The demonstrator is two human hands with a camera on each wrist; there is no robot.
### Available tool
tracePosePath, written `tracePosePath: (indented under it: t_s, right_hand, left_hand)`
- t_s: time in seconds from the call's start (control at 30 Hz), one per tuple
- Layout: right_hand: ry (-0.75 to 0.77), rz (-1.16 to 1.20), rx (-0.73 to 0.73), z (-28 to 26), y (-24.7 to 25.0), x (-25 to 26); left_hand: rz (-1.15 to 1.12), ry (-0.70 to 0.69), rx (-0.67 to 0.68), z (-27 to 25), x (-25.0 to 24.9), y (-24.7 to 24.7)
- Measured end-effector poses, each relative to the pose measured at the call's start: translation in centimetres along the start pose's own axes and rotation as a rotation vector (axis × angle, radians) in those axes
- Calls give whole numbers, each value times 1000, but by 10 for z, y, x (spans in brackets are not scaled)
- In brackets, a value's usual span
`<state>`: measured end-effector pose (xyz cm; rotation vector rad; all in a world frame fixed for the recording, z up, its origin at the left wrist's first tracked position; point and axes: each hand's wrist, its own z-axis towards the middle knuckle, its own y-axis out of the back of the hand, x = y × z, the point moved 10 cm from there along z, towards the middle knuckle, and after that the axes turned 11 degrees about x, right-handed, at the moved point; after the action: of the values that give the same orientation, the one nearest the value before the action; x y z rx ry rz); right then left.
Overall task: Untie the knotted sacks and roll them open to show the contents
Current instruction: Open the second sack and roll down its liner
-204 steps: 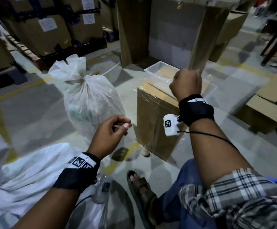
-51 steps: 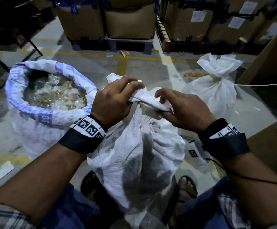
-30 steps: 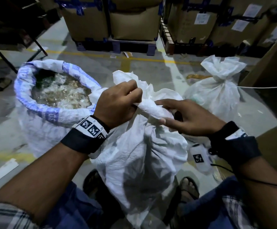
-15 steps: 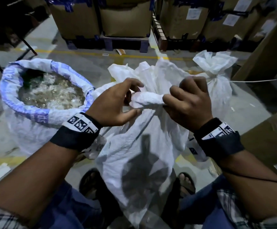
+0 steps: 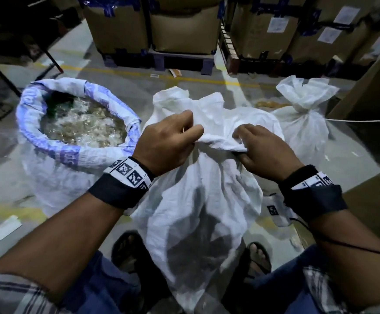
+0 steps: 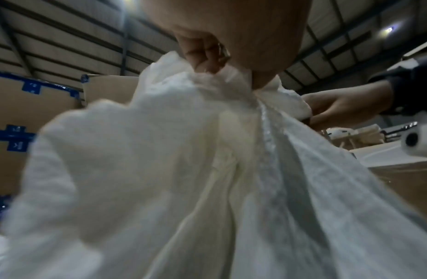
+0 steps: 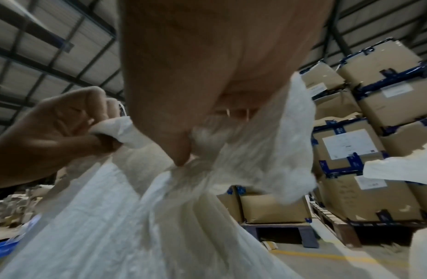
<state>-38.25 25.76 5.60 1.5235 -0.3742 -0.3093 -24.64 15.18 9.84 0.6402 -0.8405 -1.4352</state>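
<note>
**Ravi:** Warehouse floor, grey concrete with a yellow line, taped cartons on pallets along the top of the frame. Go left to right, what's there?

**Meena:** Left of centre, an opened sack, its blue-printed rim rolled down, pale scraps showing inside. In the middle, the white sack being worked on, standing between the person's feet. Upper right, a tied sack with its neck knotted.

**Ravi:** So three sacks?

**Meena:** Three that I can count: one open, one in hand, one knotted. Two hands, both on the middle one.

**Ravi:** How are they holding it?

**Meena:** The left hand has its fingers curled round the left end of the twisted neck. The right hand pinches the right end, thumb under. Both wrist views show fists full of bunched cloth.

**Ravi:** How will it handle?

**Meena:** Thin woven plastic, I'd judge, soft and crumpled, and a bit slick, so a whole-finger grip holds better than fingertips. The body sags and folds, so the contents look loose and fairly light. I can't tell what's inside.

**Ravi:** Where to take hold?

**Meena:** At the twist itself, pulling the two ends apart until it slackens. Then the rim, one hand each side, for rolling down. The loose flap above the neck is too floppy to pull on
</note>
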Motion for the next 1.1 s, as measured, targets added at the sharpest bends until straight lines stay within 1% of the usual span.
tracePosePath:
  t_s: [0.07,0.1,0.13,0.17,0.27,0.3,0.33,0.37,0.4,0.43,0.47,0.5,0.53,0.6,0.63,0.67,0.73,0.8,0.87,0.93,1.0,1.07,1.1]
  right_hand:
    - [-63,35,137,-2,-14,-17]
    - [-102,49,180,-3,-18,-22]
    - [-146,58,188,-5,-19,-26]
    - [-182,53,166,-7,-17,-28]
    - [-240,-57,93,-11,-4,-27]
    - [-218,-125,89,-13,-2,-22]
    - [-146,-181,79,-15,1,-12]
    - [-36,-178,59,-17,3,1]
    - [76,-79,35,-21,7,15]
    - [157,103,6,-24,11,25]
    - [195,301,-30,-25,16,28]
    - [191,454,-46,-24,17,27]
    - [164,557,-19,-21,14,24]
    - [111,659,83,-16,4,16]
    - [84,684,96,-15,1,10]
    - [67,692,69,-14,2,4]
    - [77,631,-54,-16,11,-1]
    - [110,470,-144,-20,19,7]
    - [164,214,-221,-26,26,23]
    - [275,-50,-322,-35,33,43]
    - [402,-224,-455,-47,38,64]
    - [483,-280,-549,-54,44,79]
    - [496,-277,-564,-54,46,83]
  left_hand:
    - [-5,29,-51,1,1,2]
    - [-6,52,-73,0,5,4]
    - [-8,76,-91,0,9,5]
    - [-23,102,-100,0,12,4]
    - [-202,183,-93,3,19,-7]
    - [-248,197,-87,3,19,-11]
    - [-263,198,-78,3,16,-14]
    - [-263,186,-68,3,12,-17]
    - [-260,164,-52,3,8,-20]
    - [-262,133,-31,3,3,-23]
    - [-276,99,-4,3,-3,-26]
    - [-299,76,23,3,-6,-29]
    - [-328,69,50,3,-7,-32]
    - [-367,72,108,4,-7,-37]
    - [-378,59,149,5,-9,-40]
    - [-396,33,194,5,-13,-42]
    - [-464,-32,287,5,-21,-46]
    - [-550,-52,366,3,-22,-49]
    - [-649,-1,394,2,-13,-51]
    - [-673,80,355,3,2,-48]
    - [-573,127,322,5,13,-41]
    - [-324,88,247,10,11,-27]
    - [-182,59,187,11,8,-18]
